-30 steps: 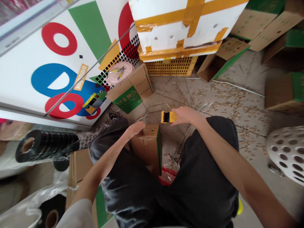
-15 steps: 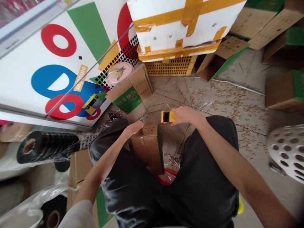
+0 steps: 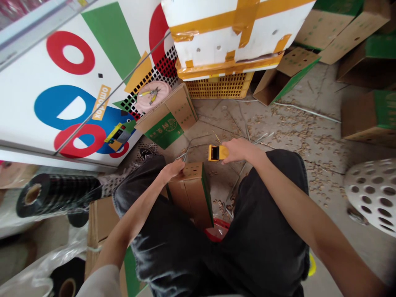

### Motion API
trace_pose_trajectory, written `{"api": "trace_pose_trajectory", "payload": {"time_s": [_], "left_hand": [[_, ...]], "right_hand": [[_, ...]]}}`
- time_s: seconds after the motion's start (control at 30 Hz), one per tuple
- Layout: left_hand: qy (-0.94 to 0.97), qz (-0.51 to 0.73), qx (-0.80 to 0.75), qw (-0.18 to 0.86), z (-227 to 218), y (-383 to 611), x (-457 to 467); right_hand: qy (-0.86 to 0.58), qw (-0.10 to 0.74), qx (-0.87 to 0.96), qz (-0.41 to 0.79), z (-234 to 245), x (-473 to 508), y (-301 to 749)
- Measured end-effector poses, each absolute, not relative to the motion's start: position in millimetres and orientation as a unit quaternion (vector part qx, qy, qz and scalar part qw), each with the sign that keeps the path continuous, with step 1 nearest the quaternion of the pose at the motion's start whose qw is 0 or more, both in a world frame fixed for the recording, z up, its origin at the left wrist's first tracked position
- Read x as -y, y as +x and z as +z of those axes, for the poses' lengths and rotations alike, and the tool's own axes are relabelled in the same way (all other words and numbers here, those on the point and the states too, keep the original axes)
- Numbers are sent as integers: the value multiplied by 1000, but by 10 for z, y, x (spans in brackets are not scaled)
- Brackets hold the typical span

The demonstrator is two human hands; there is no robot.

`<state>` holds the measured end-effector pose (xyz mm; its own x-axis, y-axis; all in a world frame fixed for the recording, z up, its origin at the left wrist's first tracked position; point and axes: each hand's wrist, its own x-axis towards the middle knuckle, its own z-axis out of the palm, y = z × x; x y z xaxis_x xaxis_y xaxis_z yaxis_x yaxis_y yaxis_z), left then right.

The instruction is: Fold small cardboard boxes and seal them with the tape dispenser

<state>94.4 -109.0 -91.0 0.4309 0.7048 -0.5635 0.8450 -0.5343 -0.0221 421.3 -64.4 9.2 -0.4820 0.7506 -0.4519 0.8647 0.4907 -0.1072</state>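
Note:
Between my legs a brown cardboard box with a green side stands on the floor, with small holes in its top face. My left hand is closed on the box's far left edge, its fingertips partly hidden. To the right, my right hand wraps round a yellow hand tool with a black recess. The tool's exact kind does not show. It is held up beyond the box's far right corner, apart from it. A red plastic item shows behind the box, close to me.
A flattened carton leans near a pink stool bearing yellow-handled pliers. A taped white foam box sits on a yellow crate. Small brown bits litter the floor. A white perforated basket stands right.
The whole view has shifted slightly, with the surroundings a little further left. Both hands keep the same hold, and the box and yellow tool hardly move.

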Motion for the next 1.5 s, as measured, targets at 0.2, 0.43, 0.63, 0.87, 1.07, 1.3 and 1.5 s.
{"api": "trace_pose_trajectory", "payload": {"time_s": [0.2,0.43,0.63,0.87,1.07,1.3,1.5], "left_hand": [[844,-260,-455,113,-960,937,1186],[841,-289,-440,125,-898,967,1107],[839,-284,-440,151,-858,917,1068],[830,-276,-450,181,-941,888,995],[816,-190,-458,296,-1111,751,901],[771,-115,-548,305,-1242,751,908],[751,-100,-574,310,-1333,798,937]], "right_hand": [[476,183,-845,-162,114,653,4203],[477,180,-844,-164,65,644,4221],[477,171,-846,-165,31,634,4229],[480,171,-844,-169,98,653,4210],[478,177,-844,-167,83,652,4226],[481,178,-841,-169,42,628,4231],[483,182,-839,-171,71,643,4226]]}}
